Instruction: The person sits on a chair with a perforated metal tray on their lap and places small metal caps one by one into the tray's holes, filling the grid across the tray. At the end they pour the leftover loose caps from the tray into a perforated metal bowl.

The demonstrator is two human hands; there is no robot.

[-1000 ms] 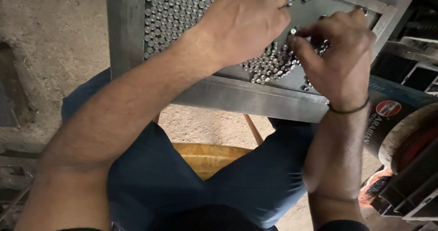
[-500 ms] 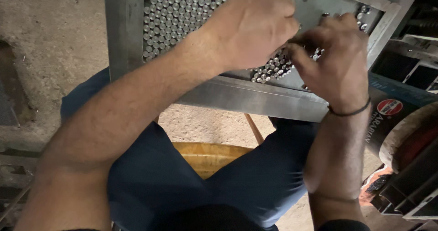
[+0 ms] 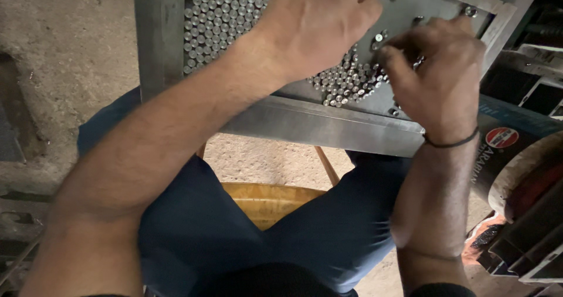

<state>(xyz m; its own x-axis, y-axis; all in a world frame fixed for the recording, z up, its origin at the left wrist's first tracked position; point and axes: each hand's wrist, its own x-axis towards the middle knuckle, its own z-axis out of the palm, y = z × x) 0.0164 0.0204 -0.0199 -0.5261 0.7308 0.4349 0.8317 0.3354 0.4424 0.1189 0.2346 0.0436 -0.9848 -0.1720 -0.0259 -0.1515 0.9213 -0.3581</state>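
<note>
Over our lap, we keep a shallow metal tray (image 3: pixel 305 124) tilted across our blue-trousered knees (image 3: pixel 328 226). Our left hand (image 3: pixel 316 30) lies flat, fingers spread, on the packed small steel pins (image 3: pixel 220 15) standing upright in it. Our right hand (image 3: pixel 437 80), fingers curled narrow, touches the looser pins (image 3: pixel 346 86) near the tray's lower edge; whether it pinches one we cannot tell. Below sits a yellow stool (image 3: pixel 267 200).
</note>
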